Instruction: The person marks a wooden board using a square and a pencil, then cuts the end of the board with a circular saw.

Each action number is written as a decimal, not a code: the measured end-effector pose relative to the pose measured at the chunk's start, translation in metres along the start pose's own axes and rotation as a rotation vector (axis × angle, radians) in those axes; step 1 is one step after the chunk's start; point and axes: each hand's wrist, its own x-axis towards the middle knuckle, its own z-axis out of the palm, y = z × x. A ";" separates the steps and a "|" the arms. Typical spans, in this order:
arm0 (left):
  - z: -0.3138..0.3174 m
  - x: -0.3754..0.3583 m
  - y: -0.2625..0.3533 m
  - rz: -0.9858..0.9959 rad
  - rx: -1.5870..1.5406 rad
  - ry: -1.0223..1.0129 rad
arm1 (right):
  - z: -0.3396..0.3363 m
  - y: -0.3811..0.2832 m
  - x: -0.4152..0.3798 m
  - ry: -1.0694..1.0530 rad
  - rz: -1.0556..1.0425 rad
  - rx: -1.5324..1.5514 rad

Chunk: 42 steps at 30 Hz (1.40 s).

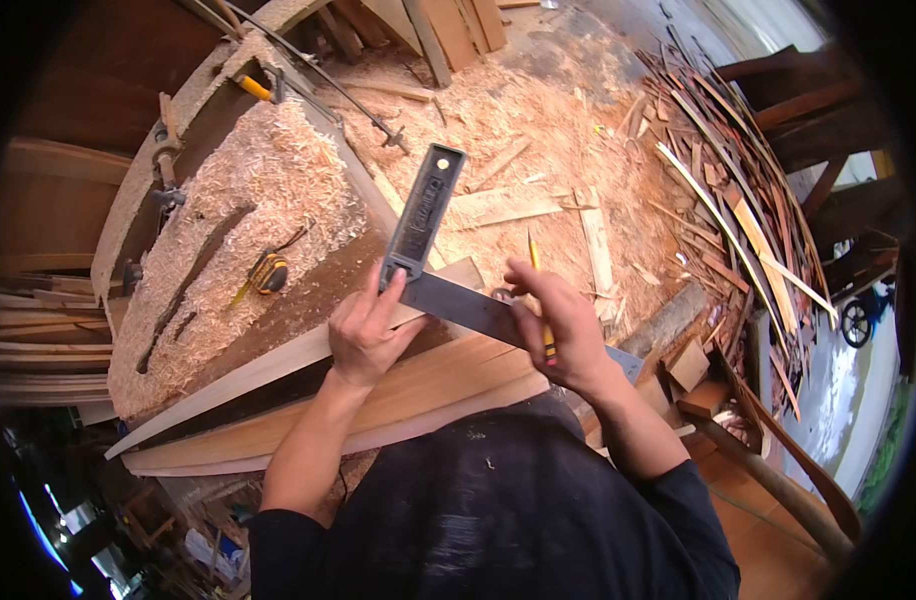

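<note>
A try square with a dark handle (425,205) and a long metal blade (468,308) lies across the pale wooden boards in front of me. My left hand (366,335) grips it at the corner where handle and blade meet, fingertips on the handle's lower end. My right hand (568,330) has a yellow pencil (534,252) between its fingers, tip pointing up and away. That same hand rests against the blade, whose far end shows past the wrist. Beneath the square are a narrow board (248,378) and a wider, curved board (418,385).
On the shavings-covered bench to the left lie a yellow-black tape measure (269,272) and a clamp (165,160). A yellow-handled tool (255,88) sits farther back. Shavings (568,140) cover the floor; a pile of wood strips (738,220) lies at right, offcuts (688,365) nearer.
</note>
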 end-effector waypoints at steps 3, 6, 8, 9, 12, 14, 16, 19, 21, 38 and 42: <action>0.001 -0.001 -0.002 0.015 -0.018 0.022 | -0.009 -0.005 0.016 -0.048 0.108 0.190; 0.003 -0.001 -0.002 -0.003 -0.021 0.024 | -0.011 -0.005 0.032 -0.149 0.125 0.165; 0.005 -0.002 -0.003 -0.010 -0.028 0.023 | -0.005 -0.008 0.039 -0.193 0.138 0.169; 0.004 -0.002 -0.003 -0.015 -0.028 0.018 | -0.003 -0.010 0.042 -0.215 0.148 0.170; 0.003 -0.001 -0.002 -0.013 -0.021 0.015 | 0.004 -0.004 0.045 -0.227 0.158 0.177; 0.002 0.000 -0.002 0.004 -0.009 0.025 | 0.005 -0.003 0.047 -0.245 0.137 0.169; 0.003 -0.002 -0.004 0.003 -0.018 0.025 | 0.006 -0.003 0.049 -0.256 0.121 0.157; 0.003 -0.001 -0.003 0.001 -0.029 0.020 | 0.006 -0.007 0.054 -0.284 0.104 0.113; 0.002 -0.001 -0.002 -0.001 -0.036 0.016 | 0.006 -0.008 0.057 -0.301 0.084 0.095; 0.004 -0.001 -0.002 -0.006 -0.024 0.031 | -0.058 -0.032 0.023 -0.345 0.244 -0.367; 0.002 -0.002 -0.003 -0.019 -0.100 0.067 | -0.025 0.002 -0.018 -0.374 0.263 -0.379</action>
